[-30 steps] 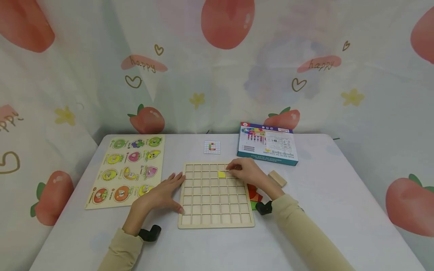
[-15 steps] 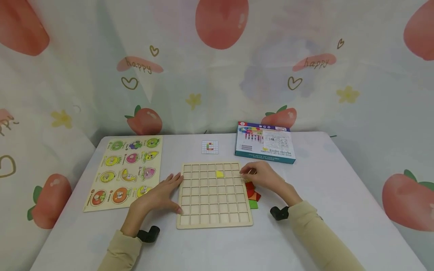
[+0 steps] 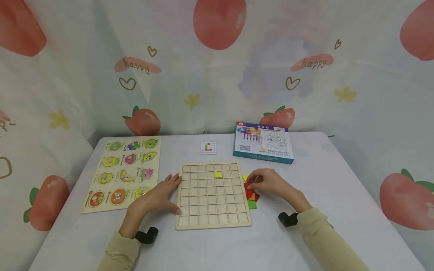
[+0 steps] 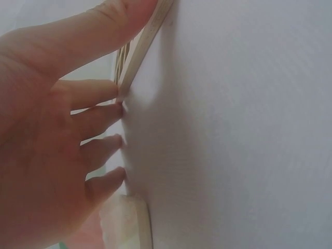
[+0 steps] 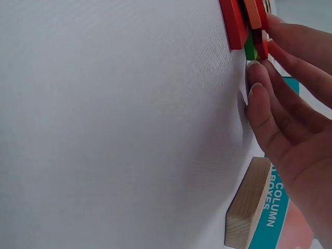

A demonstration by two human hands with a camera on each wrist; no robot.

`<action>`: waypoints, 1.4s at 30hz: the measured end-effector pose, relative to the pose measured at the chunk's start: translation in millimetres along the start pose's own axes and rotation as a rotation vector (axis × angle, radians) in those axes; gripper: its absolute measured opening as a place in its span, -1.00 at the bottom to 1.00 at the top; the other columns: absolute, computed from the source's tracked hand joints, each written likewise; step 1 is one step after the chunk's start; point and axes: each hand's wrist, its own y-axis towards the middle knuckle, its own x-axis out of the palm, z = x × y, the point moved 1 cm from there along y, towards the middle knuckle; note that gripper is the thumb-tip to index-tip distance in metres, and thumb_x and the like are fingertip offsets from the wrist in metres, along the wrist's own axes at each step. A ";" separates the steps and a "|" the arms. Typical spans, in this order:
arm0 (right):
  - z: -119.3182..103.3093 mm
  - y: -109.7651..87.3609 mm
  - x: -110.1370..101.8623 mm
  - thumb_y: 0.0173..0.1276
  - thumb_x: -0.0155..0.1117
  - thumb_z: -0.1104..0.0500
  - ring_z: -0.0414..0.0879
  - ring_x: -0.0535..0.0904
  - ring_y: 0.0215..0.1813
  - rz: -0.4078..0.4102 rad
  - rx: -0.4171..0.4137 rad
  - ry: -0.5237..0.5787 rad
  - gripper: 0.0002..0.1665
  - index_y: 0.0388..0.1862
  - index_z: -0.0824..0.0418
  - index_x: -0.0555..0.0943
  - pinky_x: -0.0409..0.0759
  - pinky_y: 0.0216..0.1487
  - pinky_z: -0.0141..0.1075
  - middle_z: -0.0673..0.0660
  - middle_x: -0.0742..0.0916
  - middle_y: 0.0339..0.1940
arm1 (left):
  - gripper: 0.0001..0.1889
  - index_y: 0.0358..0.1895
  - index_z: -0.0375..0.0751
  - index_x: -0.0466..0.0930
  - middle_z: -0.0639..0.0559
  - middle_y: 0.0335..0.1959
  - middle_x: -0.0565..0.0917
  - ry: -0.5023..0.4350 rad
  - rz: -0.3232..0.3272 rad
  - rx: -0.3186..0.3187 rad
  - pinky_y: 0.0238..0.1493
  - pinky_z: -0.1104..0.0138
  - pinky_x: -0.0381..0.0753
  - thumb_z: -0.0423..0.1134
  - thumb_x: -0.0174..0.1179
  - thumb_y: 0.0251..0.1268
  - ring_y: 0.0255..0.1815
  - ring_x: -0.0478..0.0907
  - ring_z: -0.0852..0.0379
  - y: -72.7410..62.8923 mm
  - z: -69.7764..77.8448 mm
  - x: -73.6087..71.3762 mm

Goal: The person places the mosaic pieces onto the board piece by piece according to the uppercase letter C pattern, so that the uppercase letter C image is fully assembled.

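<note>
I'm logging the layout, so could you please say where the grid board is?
In the head view, the wooden grid board lies centrally, this side of the patterned card, the left hand at its left edge, coloured tiles by its right.

Tally: one left hand, one right hand, and between them one gridded board holding one set-in tile, yellow. At the right fingertips, overlapping loose tiles, total uncountable: at least two red tiles, one orange tile, one green tile, one yellow tile showing. Left of the left hand, one fruit board with twelve fruit pieces; beyond both hands, one patterned card and one flat box; near the right, one wooden block.
</note>
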 end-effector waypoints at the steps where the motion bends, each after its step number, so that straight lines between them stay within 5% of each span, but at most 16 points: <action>1: -0.1 0.0 0.5 0.30 0.52 0.10 -0.11 0.54 -0.24 -0.003 0.000 -0.002 -0.74 -0.06 0.12 0.77 0.59 -0.22 -0.32 -0.02 0.73 -0.25 | 0.22 0.63 -0.27 0.12 -0.16 0.70 0.04 0.000 0.001 0.002 0.62 -0.24 0.01 -0.04 0.66 -0.11 0.71 -0.15 -0.27 0.0 -0.4 0.1; 24: -9.1 5.5 0.8 0.37 0.45 0.13 -0.10 0.58 -0.21 -0.026 -0.023 0.061 -0.86 -0.15 0.13 0.74 0.64 -0.13 -0.35 -0.03 0.74 -0.30 | 0.22 0.63 -0.27 0.10 -0.17 0.70 0.03 -0.018 0.009 -0.001 0.63 -0.24 -0.03 -0.05 0.66 -0.11 0.72 -0.16 -0.27 -0.4 -4.4 1.3; 42: -18.8 15.0 2.8 0.48 0.32 0.16 -0.08 0.64 -0.09 -0.045 -0.104 0.144 -0.71 0.13 0.08 0.75 0.67 -0.07 -0.40 0.04 0.77 -0.06 | 0.21 0.63 -0.28 0.11 -0.17 0.70 0.03 -0.014 0.003 0.006 0.63 -0.22 -0.03 -0.04 0.66 -0.10 0.72 -0.18 -0.27 0.6 -0.7 -0.1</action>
